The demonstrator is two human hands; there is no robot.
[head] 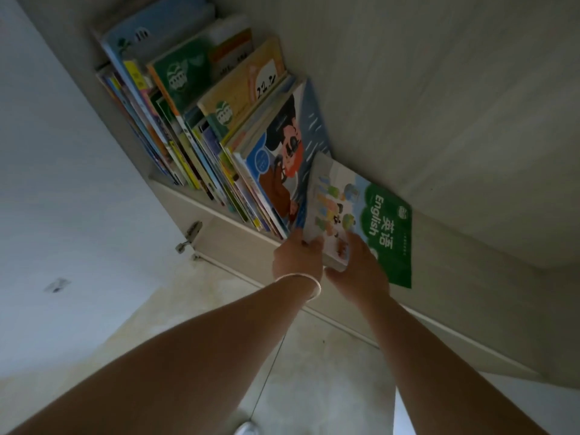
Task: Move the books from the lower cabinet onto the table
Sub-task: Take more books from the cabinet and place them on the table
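Two bare forearms reached forward from the bottom of the view, the left one wearing a thin pale bangle (pixel 309 285) at the wrist. Both hands met at the near end of a small bundle of thin paperbacks at the open cabinet (pixel 201 202). Left hand (pixel 296 257) had its fingers curled around the near corner of the bundle, and right hand (pixel 357 271) pinched the same end, thumb lying on the top cover. Topmost was the English textbook (pixel 364 215), a glossy, flat rectangle with a green title band and a cartoon scene. Its long axis ran from the hands away toward the cabinet's back, cover facing up and tilted to the right, the title end hanging off to the right over the pale side panel (pixel 439 120). Just left of it stood the remaining row of books (pixel 219 136), slim and brightly printed, packed upright and leaning leftward, their spines toward the shelf edge. A metal hinge (pixel 190 235) sat on the cabinet's smooth front edge, above a mottled tiled floor (pixel 314 356).
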